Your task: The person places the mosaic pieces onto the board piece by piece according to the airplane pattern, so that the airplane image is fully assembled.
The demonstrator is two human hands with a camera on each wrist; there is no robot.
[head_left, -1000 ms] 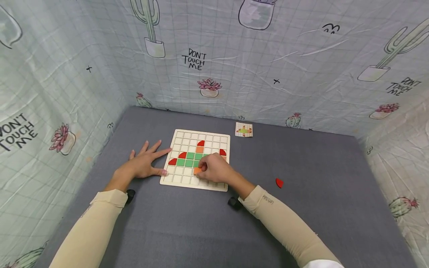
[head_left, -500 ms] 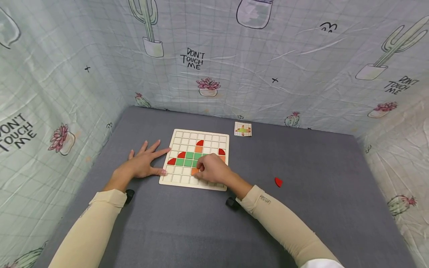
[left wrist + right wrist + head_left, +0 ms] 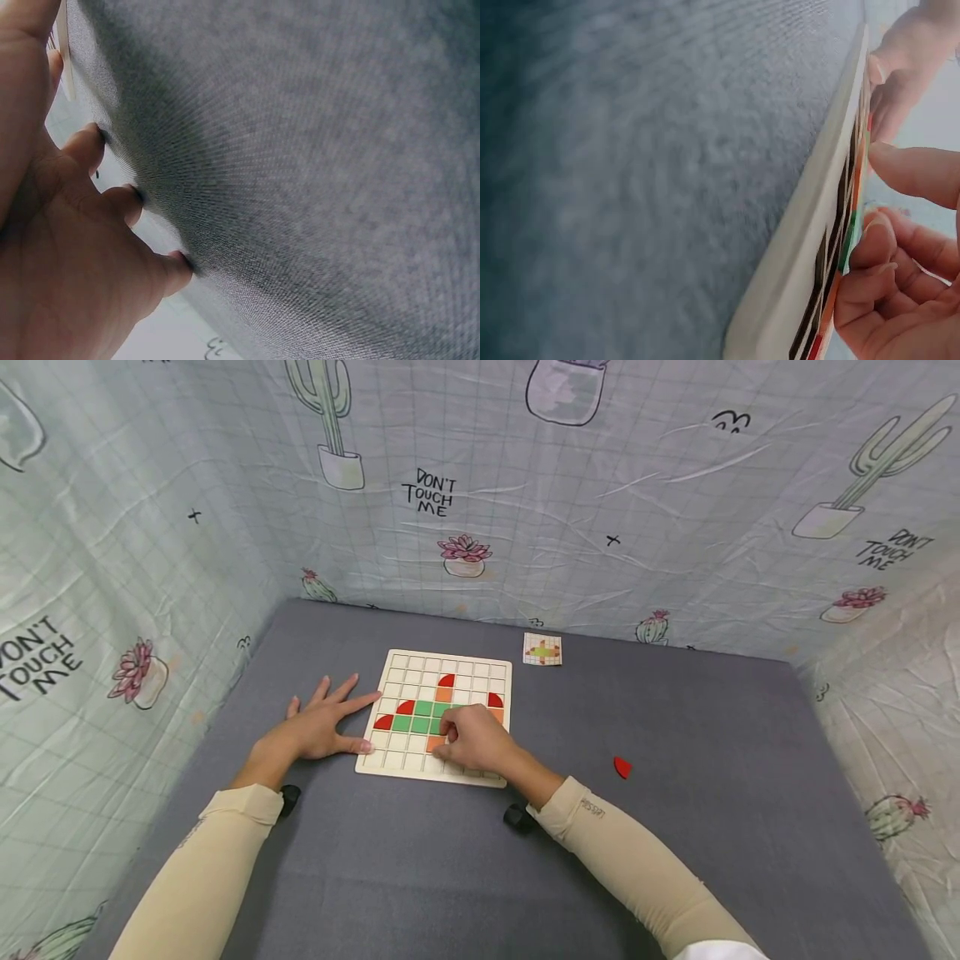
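Note:
A pale wooden grid board point(image 3: 405, 762) lies on the grey table, with green squares point(image 3: 418, 717), orange squares and red quarter-round pieces point(image 3: 385, 722) set in its cells. My right hand point(image 3: 471, 737) rests on the board's near right part, its curled fingers pinching an orange square tile point(image 3: 435, 744) that sits in a cell under the green row. The right wrist view shows those fingertips point(image 3: 874, 247) against the tiles at the board's edge point(image 3: 810, 247). My left hand point(image 3: 324, 725) lies flat on the table with fingers spread, index and thumb touching the board's left edge. In the left wrist view my left hand point(image 3: 67, 247) presses on the cloth.
A loose red quarter-round piece point(image 3: 622, 767) lies on the grey cloth point(image 3: 675, 710) to the right of the board. A small pattern card point(image 3: 542, 649) lies behind the board near the back wall. Printed fabric walls close in three sides.
My right hand has brought the orange tile slightly left and down into the board cell. The left hand has stayed in place.

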